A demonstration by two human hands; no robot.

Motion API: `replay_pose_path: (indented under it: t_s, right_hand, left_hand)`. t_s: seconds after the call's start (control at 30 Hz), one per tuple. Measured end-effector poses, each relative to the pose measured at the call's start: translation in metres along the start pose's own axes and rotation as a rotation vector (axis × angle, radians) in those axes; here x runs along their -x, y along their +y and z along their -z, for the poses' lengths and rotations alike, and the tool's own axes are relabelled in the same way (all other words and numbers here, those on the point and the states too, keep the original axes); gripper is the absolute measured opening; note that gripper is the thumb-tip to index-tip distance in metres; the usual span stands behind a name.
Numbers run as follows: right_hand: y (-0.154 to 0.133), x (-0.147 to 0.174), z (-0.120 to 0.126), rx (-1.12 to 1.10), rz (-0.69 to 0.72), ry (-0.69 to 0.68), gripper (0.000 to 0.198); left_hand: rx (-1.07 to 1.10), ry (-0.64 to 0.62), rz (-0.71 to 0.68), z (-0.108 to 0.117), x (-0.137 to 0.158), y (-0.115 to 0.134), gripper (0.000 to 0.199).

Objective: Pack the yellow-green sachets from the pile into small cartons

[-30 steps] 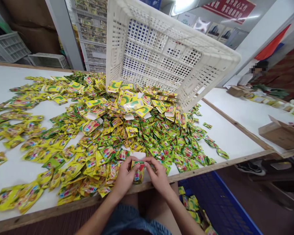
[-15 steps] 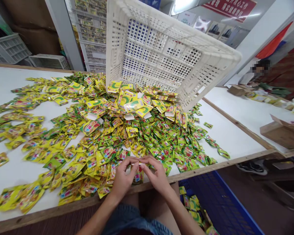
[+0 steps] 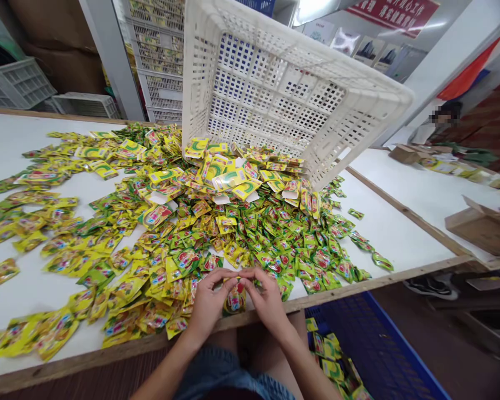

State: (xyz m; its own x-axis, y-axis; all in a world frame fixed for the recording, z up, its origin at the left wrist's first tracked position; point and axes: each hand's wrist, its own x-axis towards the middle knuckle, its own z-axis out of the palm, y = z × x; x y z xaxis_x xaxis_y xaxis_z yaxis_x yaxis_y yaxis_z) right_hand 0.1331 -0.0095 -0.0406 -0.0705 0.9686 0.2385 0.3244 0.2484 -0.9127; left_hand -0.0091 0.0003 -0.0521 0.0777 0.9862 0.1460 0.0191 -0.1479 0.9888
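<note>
My left hand (image 3: 210, 297) and my right hand (image 3: 264, 291) meet at the front edge of the table, fingers curled and fingertips nearly touching. Between them is a small printed packet (image 3: 235, 300), coloured green, yellow and red. Both thumbs and forefingers pinch at its upper edge, which the fingers partly hide. Around my hands spreads a big heap of glossy yellow and green sachets (image 3: 162, 278). Flat yellow cardboard boxes (image 3: 229, 178), some with white flaps sticking out, lie on top of the heap farther back.
A white plastic crate (image 3: 275, 94) stands tipped on its side behind the heap. Below the table at right is a blue crate (image 3: 383, 339) with several packets in it. An open carton (image 3: 483, 225) rests on the right-hand table, with a person (image 3: 441, 119) beyond.
My fingertips have shifted slightly at the packet's upper edge, and more of its printed front shows between my hands. A white strip seen earlier between the thumbs no longer shows.
</note>
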Motion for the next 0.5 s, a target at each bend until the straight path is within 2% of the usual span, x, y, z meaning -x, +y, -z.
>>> replay_pose_path:
  t_s: [0.13, 0.2, 0.3, 0.4, 0.47, 0.5]
  right_hand:
    - [0.002, 0.009, -0.009, -0.054, -0.014, 0.003, 0.014]
    - [-0.001, 0.013, 0.003, 0.013, -0.019, 0.05, 0.016]
    - [-0.011, 0.023, 0.06, 0.252, -0.082, 0.129, 0.02]
    - [-0.021, 0.035, 0.133, 0.532, -0.217, -0.027, 0.019]
    - [-0.026, 0.034, 0.161, 0.618, -0.248, -0.027, 0.019]
    - [-0.028, 0.029, 0.164, 0.603, -0.238, 0.0, 0.02]
  left_hand:
    - [0.019, -0.042, 0.0, 0.003, 0.005, -0.001, 0.012]
    - [0.035, -0.053, 0.02, 0.002, 0.007, 0.0, 0.019]
    - [0.101, -0.039, 0.056, 0.0, 0.008, -0.001, 0.031]
    - [0.089, 0.007, 0.073, -0.003, 0.004, -0.005, 0.023]
    - [0.037, 0.0, 0.071, -0.005, 0.002, -0.007, 0.019]
    - [0.007, -0.012, 0.06, -0.006, 0.001, -0.008, 0.018]
